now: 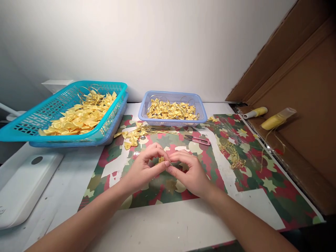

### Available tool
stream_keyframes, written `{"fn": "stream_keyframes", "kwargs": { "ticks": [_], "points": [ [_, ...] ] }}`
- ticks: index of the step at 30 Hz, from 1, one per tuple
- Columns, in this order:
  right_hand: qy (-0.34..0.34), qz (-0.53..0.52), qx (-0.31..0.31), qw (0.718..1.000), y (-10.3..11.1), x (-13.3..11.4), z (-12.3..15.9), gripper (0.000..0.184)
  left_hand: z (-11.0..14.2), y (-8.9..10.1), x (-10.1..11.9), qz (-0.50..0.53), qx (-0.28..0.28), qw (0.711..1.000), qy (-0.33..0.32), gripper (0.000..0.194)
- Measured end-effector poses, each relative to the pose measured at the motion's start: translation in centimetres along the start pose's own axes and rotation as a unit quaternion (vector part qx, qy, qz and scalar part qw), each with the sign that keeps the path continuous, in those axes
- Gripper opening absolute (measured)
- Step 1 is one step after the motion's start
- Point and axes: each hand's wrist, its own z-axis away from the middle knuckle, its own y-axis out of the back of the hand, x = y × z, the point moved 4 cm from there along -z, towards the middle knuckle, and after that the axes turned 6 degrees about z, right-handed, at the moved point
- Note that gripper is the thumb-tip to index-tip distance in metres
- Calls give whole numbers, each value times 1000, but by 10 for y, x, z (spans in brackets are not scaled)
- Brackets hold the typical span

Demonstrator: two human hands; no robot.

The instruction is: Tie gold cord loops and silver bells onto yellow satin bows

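Head view: left hand (147,166) pinching yellow bow (161,159), right hand (193,171) pinched closed; snips (201,141), blue basket (173,122) beyond.

On the left, the top basket (23,126) sits on the bottom basket (105,139) and has bows (78,117) in it. The middle basket (173,122) has bows in it too. In front of it, wires (157,130) lie on the mat (199,154), with snips (201,140) to their right. 2 rolls (275,121) are by the cardboard (304,84) on the right.
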Motion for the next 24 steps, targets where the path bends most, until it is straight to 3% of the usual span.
{"fn": "stream_keyframes", "kwargs": {
  "ticks": [4,6,9,13,15,18,21,24],
  "points": [
    [3,36,-10,999,-2,0,1,22,2,0,-7,64,0,997,53,15],
    [13,48,1,999,-1,-1,1,26,3,0,-6,48,9,998,37,16],
    [20,25,15,999,1,-1,0,8,3,0,-1,-14,16,1000,-16,15],
    [7,0,15,1000,2,1,-1,12,6,5,5,-142,30,988,-47,15],
    [-4,-4,16,1000,4,1,0,12,8,11,4,-268,50,962,-34,17],
    [0,4,17,1000,6,-2,1,15,12,14,-6,-387,11,921,34,21],
    [17,30,6,999,5,-4,1,19,15,12,-16,-412,-27,909,66,21],
    [35,69,-4,997,4,-5,1,23,17,10,-20,-361,-33,929,70,20]
  ]
}}
